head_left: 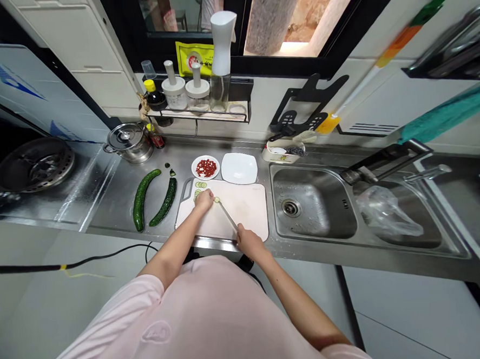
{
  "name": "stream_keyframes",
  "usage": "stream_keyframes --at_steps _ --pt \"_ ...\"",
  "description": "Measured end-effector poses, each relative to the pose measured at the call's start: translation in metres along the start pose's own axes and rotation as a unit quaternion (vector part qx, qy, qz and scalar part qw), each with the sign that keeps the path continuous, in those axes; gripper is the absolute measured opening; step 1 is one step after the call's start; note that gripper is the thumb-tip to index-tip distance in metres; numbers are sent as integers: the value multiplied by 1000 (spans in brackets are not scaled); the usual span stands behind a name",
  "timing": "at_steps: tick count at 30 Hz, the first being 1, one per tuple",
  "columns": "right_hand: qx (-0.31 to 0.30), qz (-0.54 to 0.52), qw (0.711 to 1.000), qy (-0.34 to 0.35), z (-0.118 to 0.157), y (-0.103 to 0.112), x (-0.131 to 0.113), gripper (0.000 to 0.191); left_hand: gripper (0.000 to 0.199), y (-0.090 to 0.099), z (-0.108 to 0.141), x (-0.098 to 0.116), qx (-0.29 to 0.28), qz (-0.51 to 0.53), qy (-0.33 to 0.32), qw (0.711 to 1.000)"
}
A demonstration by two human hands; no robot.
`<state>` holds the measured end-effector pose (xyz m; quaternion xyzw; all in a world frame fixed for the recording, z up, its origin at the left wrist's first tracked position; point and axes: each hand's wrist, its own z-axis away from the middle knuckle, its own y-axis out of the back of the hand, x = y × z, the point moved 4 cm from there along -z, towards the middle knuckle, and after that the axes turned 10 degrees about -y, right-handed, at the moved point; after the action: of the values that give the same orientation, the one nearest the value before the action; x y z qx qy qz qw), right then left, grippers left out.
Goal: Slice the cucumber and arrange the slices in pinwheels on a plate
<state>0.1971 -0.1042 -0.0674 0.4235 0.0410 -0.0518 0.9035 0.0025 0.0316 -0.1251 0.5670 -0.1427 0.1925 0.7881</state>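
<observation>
- Right hand [251,243] closes round the handle of a knife [228,217] at the cutting board's [247,206] 5 o'clock.
- Left hand [204,200], at 10, has bent fingers; whether they grip anything, I cannot tell.
- Cucumber slices [200,185] lie at 11; two cucumbers [142,200] at 9, on the tabletop [111,201].

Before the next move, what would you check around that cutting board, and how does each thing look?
1. Knife gripped: ok, the right hand holds its handle.
2. Left hand clear of the knife: cannot tell; it is near the tip, and the gap is too small to judge.
3. Cutting board flat on the counter: ok.
4. Cucumber slices on the board: ok, towards its far left corner.
5. Two cucumbers off the board: ok, lying to its left.
</observation>
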Motion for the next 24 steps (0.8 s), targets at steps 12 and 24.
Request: stream_keyframes --at_steps 12,24 --pt "-3 -3 1000 7 -5 4 -5 23 15 -3 -3 -1 -2 3 1 1000" --pt "11 -1 1000 13 -10 8 -11 22 14 -5 -4 -3 2 0 -1 1000"
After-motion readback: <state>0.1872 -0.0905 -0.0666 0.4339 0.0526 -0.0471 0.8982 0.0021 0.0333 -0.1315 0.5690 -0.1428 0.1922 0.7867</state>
